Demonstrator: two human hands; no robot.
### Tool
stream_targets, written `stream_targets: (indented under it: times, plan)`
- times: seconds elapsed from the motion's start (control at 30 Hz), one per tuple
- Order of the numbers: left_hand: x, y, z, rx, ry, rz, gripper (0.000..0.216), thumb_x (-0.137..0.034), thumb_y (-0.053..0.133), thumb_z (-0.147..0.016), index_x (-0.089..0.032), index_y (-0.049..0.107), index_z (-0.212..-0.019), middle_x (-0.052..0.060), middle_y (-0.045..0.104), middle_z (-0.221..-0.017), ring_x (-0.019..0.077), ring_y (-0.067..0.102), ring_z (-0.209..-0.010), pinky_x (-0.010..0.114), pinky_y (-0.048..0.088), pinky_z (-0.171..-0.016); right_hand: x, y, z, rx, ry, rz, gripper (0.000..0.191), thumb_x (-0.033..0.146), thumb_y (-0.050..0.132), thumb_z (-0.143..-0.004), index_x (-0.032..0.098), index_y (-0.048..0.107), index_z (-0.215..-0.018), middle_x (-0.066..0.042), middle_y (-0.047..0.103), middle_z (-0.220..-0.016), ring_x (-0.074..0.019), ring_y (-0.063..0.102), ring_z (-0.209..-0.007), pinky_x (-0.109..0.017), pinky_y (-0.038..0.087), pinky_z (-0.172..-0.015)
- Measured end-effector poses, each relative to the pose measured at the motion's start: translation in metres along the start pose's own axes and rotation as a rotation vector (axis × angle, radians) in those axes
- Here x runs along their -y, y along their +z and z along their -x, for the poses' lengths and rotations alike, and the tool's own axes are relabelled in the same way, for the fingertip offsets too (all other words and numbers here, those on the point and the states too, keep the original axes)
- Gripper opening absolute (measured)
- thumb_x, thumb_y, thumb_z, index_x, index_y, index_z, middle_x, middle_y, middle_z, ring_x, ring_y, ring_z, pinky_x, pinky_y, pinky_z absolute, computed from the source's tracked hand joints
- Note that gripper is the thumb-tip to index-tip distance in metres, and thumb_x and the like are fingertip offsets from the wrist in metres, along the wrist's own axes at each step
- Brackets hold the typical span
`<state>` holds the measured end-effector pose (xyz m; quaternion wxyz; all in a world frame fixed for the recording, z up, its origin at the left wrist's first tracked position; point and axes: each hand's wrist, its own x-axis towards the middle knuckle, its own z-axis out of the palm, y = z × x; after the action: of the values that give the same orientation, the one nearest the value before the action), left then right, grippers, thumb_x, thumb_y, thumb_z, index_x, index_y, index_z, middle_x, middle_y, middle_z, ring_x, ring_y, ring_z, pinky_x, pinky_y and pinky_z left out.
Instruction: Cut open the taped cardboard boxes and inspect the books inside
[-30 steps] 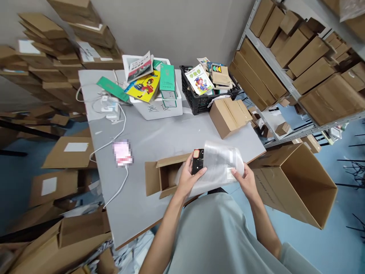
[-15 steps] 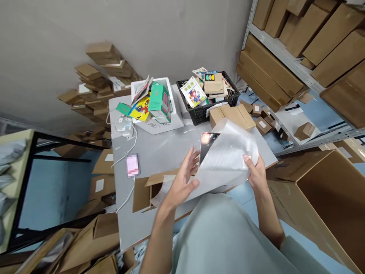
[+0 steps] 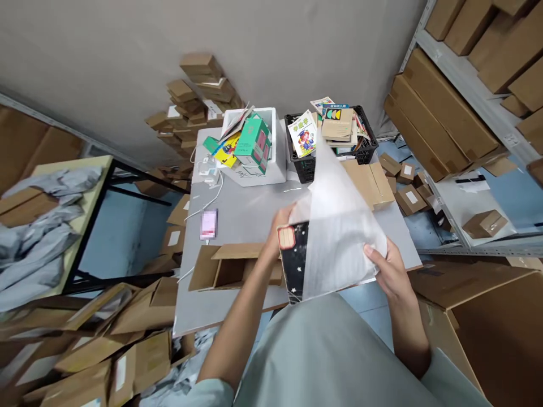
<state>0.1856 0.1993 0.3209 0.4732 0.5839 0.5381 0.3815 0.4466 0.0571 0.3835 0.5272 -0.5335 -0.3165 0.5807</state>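
My left hand (image 3: 280, 230) grips the far edge of a black book with white stars and a pink label (image 3: 293, 257). The book is half wrapped in a sheet of translucent white plastic (image 3: 339, 232). My right hand (image 3: 388, 270) pinches the sheet's right lower edge, thumb on top. Both hands hold the bundle above the near edge of the grey table (image 3: 250, 212). Just left of the book, an open, shallow cardboard box (image 3: 229, 270) lies on the table.
At the table's far end stand a white foam box (image 3: 261, 141) and a black crate of books (image 3: 335, 133), with a brown carton (image 3: 373, 181) beside them. A phone on a white cable (image 3: 208, 224) lies mid-table. Cartons fill the right shelves and floor; a large open carton (image 3: 492, 328) sits right.
The book has turned so its starred cover faces me, and the plastic sheet now drapes over its right half. My head has swung left, bringing a second table with grey bags into view.
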Motion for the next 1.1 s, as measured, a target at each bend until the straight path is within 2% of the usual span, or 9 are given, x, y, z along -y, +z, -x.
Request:
stream_targets:
  times: [0.17, 0.27, 0.37, 0.43, 0.57, 0.73, 0.83, 0.93, 1.1]
  plan:
    - [-0.019, -0.007, -0.020, 0.159, -0.118, 0.345, 0.051, -0.057, 0.094, -0.069, -0.017, 0.079, -0.097, 0.005, 0.077, -0.084, 0.0210, 0.071, -0.077, 0.034, 0.063, -0.076, -0.038, -0.035, -0.011, 0.034, 0.106, 0.182, 0.044, 0.058, 0.091, -0.088, 0.023, 0.079, -0.113, -0.004, 0.081, -0.097, -0.0245, 0.074, -0.088, -0.031, 0.060, -0.074]
    - [-0.024, 0.010, -0.014, 0.368, -0.051, 0.269, 0.051, -0.048, 0.094, -0.071, -0.017, 0.083, -0.109, 0.010, 0.083, -0.095, 0.0291, 0.078, -0.097, 0.042, 0.065, -0.094, -0.073, -0.046, -0.042, -0.065, 0.120, 0.107, 0.056, 0.056, 0.092, -0.083, 0.026, 0.076, -0.128, -0.007, 0.084, -0.121, -0.0300, 0.077, -0.111, -0.038, 0.063, -0.093]
    - [-0.018, 0.039, -0.012, 0.496, 0.090, 0.042, 0.036, -0.038, 0.077, -0.087, -0.018, 0.084, -0.117, 0.010, 0.086, -0.107, 0.0323, 0.078, -0.114, 0.045, 0.062, -0.107, -0.106, -0.050, -0.088, -0.149, 0.071, 0.011, 0.064, 0.054, 0.090, -0.081, 0.026, 0.074, -0.135, -0.010, 0.081, -0.137, -0.0334, 0.074, -0.130, -0.045, 0.059, -0.112]
    - [-0.007, 0.061, -0.017, 0.487, 0.184, -0.145, 0.030, -0.026, 0.065, -0.092, -0.018, 0.084, -0.114, 0.011, 0.085, -0.111, 0.0318, 0.078, -0.117, 0.045, 0.060, -0.111, -0.122, -0.051, -0.122, -0.184, 0.004, -0.025, 0.064, 0.055, 0.088, -0.080, 0.024, 0.074, -0.134, -0.011, 0.082, -0.136, -0.0343, 0.074, -0.131, -0.048, 0.058, -0.115]
    - [0.023, 0.096, -0.036, 0.383, 0.330, -0.474, 0.035, -0.005, 0.061, -0.081, -0.017, 0.081, -0.107, 0.018, 0.082, -0.122, 0.0355, 0.073, -0.128, 0.052, 0.055, -0.119, -0.143, -0.051, -0.178, -0.365, -0.126, 0.003, 0.066, 0.057, 0.081, -0.081, 0.021, 0.070, -0.135, -0.014, 0.080, -0.138, -0.0324, 0.073, -0.131, -0.048, 0.057, -0.116]
    - [0.051, 0.110, -0.040, 0.413, 0.277, -0.493, 0.044, 0.000, 0.055, -0.080, -0.018, 0.079, -0.111, 0.018, 0.080, -0.122, 0.0337, 0.073, -0.127, 0.048, 0.058, -0.116, -0.155, -0.048, -0.204, -0.546, -0.116, 0.268, 0.058, 0.048, 0.062, -0.087, 0.017, 0.065, -0.137, -0.017, 0.076, -0.141, -0.0290, 0.073, -0.128, -0.044, 0.057, -0.112]
    - [0.056, 0.105, -0.024, 0.416, 0.263, -0.449, 0.040, -0.005, 0.055, -0.088, -0.018, 0.079, -0.117, 0.018, 0.080, -0.121, 0.0346, 0.075, -0.123, 0.047, 0.061, -0.109, -0.157, -0.047, -0.203, -0.570, -0.108, 0.379, 0.058, 0.044, 0.058, -0.089, 0.017, 0.063, -0.139, -0.019, 0.073, -0.145, -0.0301, 0.070, -0.133, -0.045, 0.054, -0.117]
    - [0.055, 0.086, 0.002, 0.371, 0.247, -0.345, 0.043, -0.015, 0.053, -0.100, -0.019, 0.075, -0.136, 0.017, 0.077, -0.140, 0.0355, 0.071, -0.134, 0.051, 0.058, -0.116, -0.153, -0.047, -0.196, -0.574, -0.111, 0.457, 0.061, 0.044, 0.058, -0.090, 0.015, 0.060, -0.143, -0.022, 0.068, -0.151, -0.0331, 0.064, -0.142, -0.048, 0.048, -0.124]
    - [0.054, 0.007, 0.065, 0.130, 0.131, -0.207, 0.050, -0.038, 0.052, -0.109, -0.022, 0.067, -0.154, 0.013, 0.067, -0.162, 0.0306, 0.063, -0.150, 0.049, 0.048, -0.130, -0.139, -0.044, -0.160, -0.663, -0.210, 0.689, 0.067, 0.048, 0.061, -0.095, 0.012, 0.056, -0.151, -0.028, 0.057, -0.160, -0.0388, 0.045, -0.158, -0.058, 0.033, -0.134]
